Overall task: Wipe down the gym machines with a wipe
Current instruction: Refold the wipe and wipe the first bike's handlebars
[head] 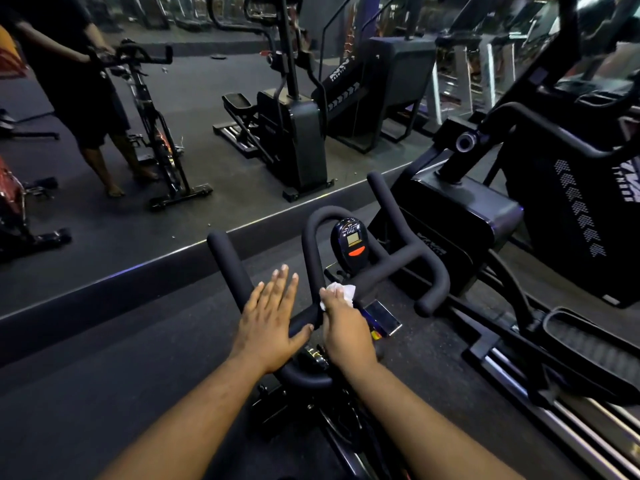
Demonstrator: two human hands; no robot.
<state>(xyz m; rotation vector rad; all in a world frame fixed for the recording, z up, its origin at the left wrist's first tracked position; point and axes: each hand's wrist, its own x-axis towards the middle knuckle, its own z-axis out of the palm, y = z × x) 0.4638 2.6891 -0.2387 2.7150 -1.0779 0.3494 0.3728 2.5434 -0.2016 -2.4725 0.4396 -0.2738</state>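
The spin bike's handlebar [408, 258] is clad in matt black foam-like padding with a fine, slightly grainy texture. Its small console [349, 241] is glossy black plastic with a shiny screen and an orange insert. The wipe [341, 292] is thin white paper or tissue, crumpled and soft. The floor [104, 358] looks like dark rubber, matt and speckled. The elliptical's housing [457, 216] is smooth, semi-gloss black plastic, and its rails [568, 420] are bright polished metal. The mirror [194, 109] is glossy glass.
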